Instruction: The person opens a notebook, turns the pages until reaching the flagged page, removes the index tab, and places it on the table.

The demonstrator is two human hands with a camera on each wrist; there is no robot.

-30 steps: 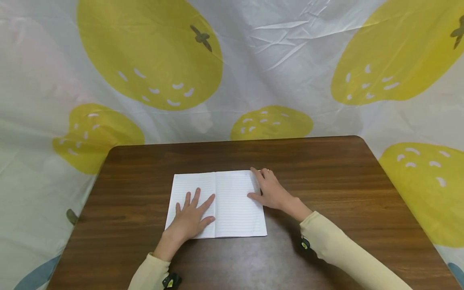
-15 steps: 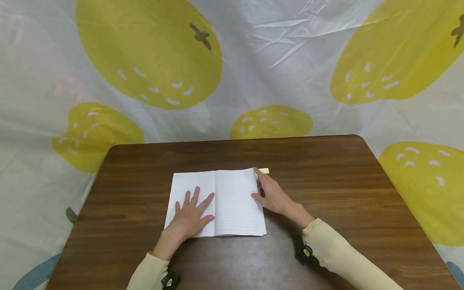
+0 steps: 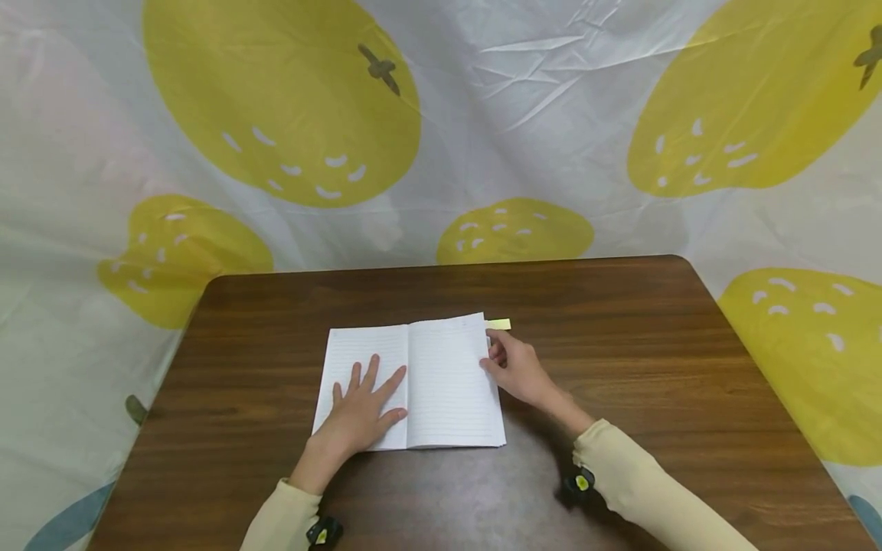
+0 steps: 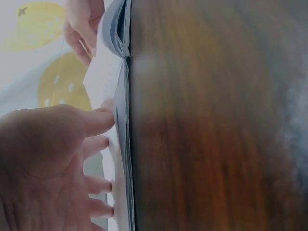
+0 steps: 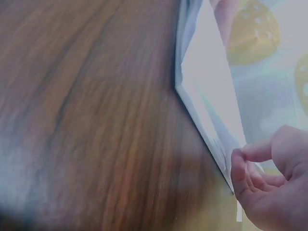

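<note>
A lined notebook (image 3: 448, 398) lies open on the brown table. My left hand (image 3: 354, 417) rests on its left page, fingers spread; in the left wrist view the fingertips of that hand (image 4: 53, 163) touch the paper. My right hand (image 3: 518, 371) is at the outer edge of the right side, pinching a page (image 5: 211, 67) between thumb and index finger. That page's far corner stands raised off the pages below. A pale yellow sticky tab (image 3: 499, 324) juts out past the notebook's far right corner, just beyond my right fingertips.
The wood-grain table (image 3: 654, 344) extends around the notebook on all sides. Behind it hangs a white cloth (image 3: 386, 237) printed with large yellow fruit. Small black devices sit at both wrists.
My right hand has gone from lying over the right page's corner to pinching that page, whose far corner has risen. The yellow tab has come into view. My left hand stays in place.
</note>
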